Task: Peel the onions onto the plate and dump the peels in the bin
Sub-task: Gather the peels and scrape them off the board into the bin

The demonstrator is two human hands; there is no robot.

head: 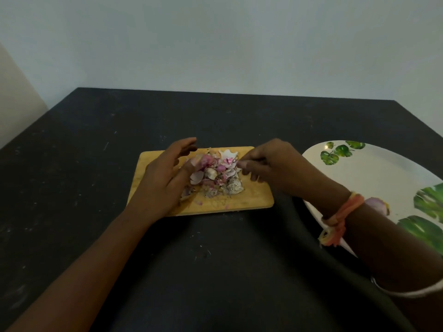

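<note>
Our two hands bracket a heap of onion peels. Our left hand (165, 173) lies on the heap's left side, its fingers straight and held loosely together, pointing away from us, with the thumb resting against the peels. Our right hand (271, 166) comes in from the right with its fingers curled inward, the fingertips at the heap's right edge. We cannot tell whether they pinch a peel or only touch the heap.

Under everything lies the dark table (96, 140), its top flecked with pale marks and crumbs, set against a pale wall (215, 44). At the table's right side sits the white plate (374, 173), printed with green leaves and partly covered by our right forearm. Near the middle of the table, apart from the plate, lies the wooden cutting board (254, 200), with its long edge toward us.

The onion peels (215, 176) sit piled in the middle of that board, pink, white and papery, with small scraps scattered toward the board's near edge. One peeled onion (377, 204) rests on the plate, half hidden behind our right wrist. That wrist wears a knotted orange thread band (340, 219), and farther up the forearm there is a thin white bangle (407, 292).
</note>
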